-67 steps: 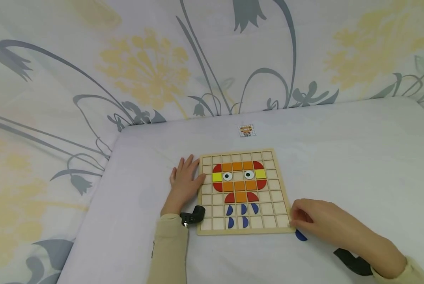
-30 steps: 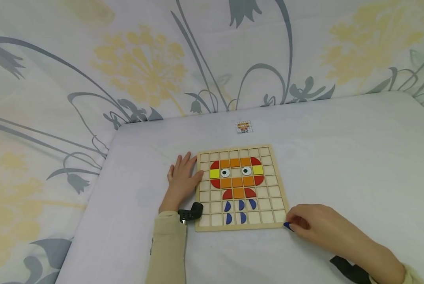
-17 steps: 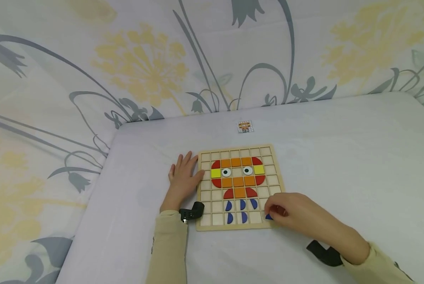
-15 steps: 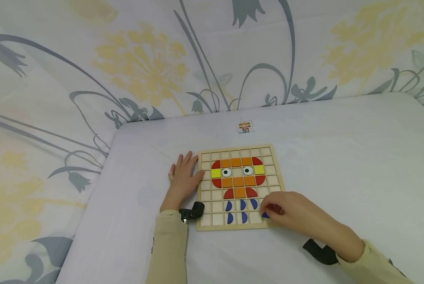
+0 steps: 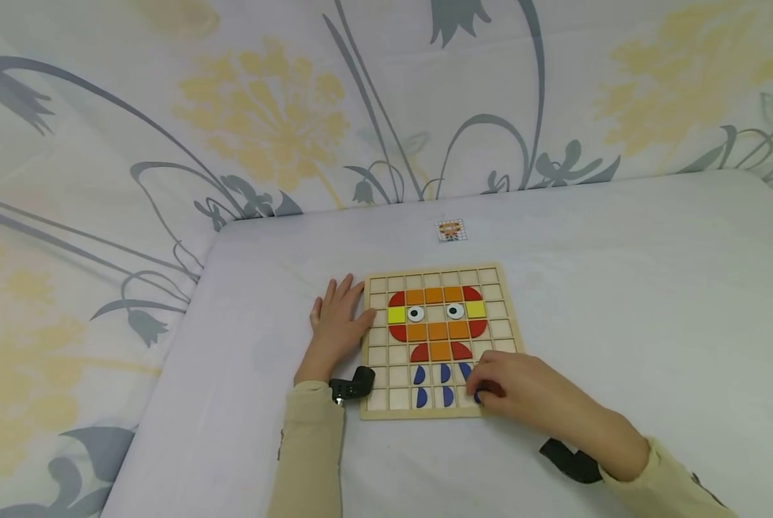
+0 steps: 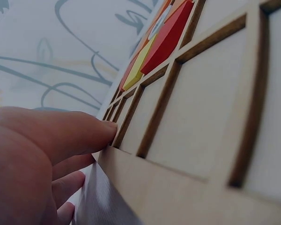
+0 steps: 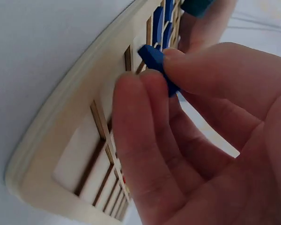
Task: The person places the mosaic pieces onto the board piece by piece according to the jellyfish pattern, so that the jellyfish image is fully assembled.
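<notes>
A wooden grid board [image 5: 380, 414] lies on the white cloth, with orange, red, yellow, blue and eye-marked pieces set in its squares. My right hand [image 5: 522, 388] pinches a blue half-round piece [image 7: 155, 61] between thumb and fingertips, over the board's near row, just right of the placed blue half-round pieces [image 5: 421, 397]. My left hand [image 5: 337, 331] lies at the board's left edge with its fingers spread. In the left wrist view the left thumb [image 6: 84, 133] touches the wooden rim. The right hand covers the board's near right corner in the head view.
Beyond the board lies a small printed pattern card [image 5: 451, 230] with a similar figure on a grid. Patterned fabric [image 5: 386, 101] rises behind the white surface [image 5: 632, 288]. Black bands with cameras sit on both wrists.
My right hand picked up the blue half-round piece from the cloth beside the board's near right corner and carried it left over the near row. The left hand stayed at the board's edge.
</notes>
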The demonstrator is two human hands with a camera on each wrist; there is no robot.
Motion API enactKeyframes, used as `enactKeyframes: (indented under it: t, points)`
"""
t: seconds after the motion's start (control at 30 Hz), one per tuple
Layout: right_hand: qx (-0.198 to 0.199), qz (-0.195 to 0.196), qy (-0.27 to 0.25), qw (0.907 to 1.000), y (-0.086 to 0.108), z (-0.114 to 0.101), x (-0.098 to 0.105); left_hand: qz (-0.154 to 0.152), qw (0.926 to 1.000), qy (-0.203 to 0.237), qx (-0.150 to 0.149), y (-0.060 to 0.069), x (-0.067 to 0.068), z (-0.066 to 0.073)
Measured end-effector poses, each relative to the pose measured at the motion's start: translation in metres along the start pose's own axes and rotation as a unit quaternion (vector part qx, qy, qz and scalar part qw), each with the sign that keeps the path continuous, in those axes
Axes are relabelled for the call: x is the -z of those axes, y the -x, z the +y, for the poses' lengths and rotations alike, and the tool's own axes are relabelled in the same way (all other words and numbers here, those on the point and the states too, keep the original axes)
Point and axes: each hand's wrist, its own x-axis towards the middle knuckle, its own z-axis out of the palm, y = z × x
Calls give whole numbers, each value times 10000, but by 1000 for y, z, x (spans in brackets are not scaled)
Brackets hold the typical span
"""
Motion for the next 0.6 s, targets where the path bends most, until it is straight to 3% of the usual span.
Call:
enactKeyframes:
  t: [0.23, 0.37, 0.6]
  points:
    - [138, -16, 596, 9981, 4, -3, 2, -33, 10000, -92, 8, -2, 1, -1]
    - [153, 86, 355, 9992, 3, -2, 1, -7, 10000, -20, -24, -2, 2, 0]
    - [-323, 226, -171, 9991, -2, -6, -8, 95, 9997, 138, -182, 2, 2, 1]
